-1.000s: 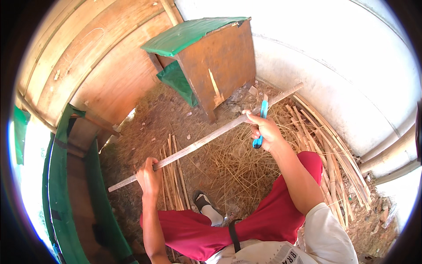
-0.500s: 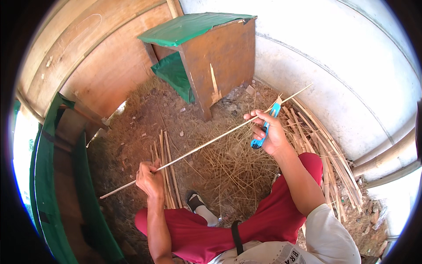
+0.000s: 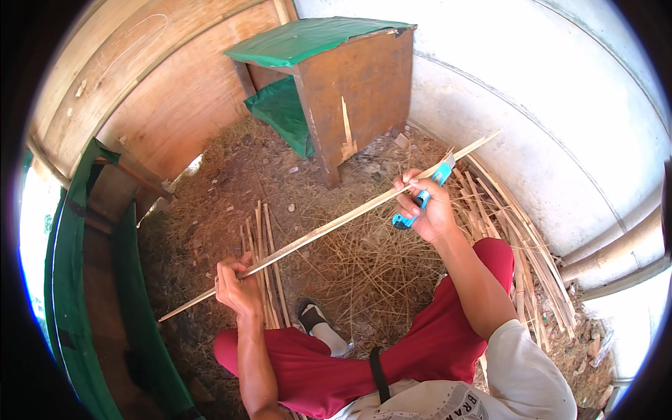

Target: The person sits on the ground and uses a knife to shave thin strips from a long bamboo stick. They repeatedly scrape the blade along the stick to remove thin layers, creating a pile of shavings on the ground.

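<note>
Gap ran between slats (image 3: 270,276), left, and shavings pile (image 3: 371,269), right; held strip (image 3: 329,225) crossed above; desk (image 3: 371,91) blocked far side.

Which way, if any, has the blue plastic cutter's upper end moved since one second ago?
Yes: the cutter's upper end shifted right, farther from the green-topped brown wooden cabinet.

Before you, the dirt floor (image 3: 227,185) carries a shavings heap (image 3: 371,273). Loose strips (image 3: 269,229) lie left; a larger strip pile (image 3: 537,280) lies right.
</note>
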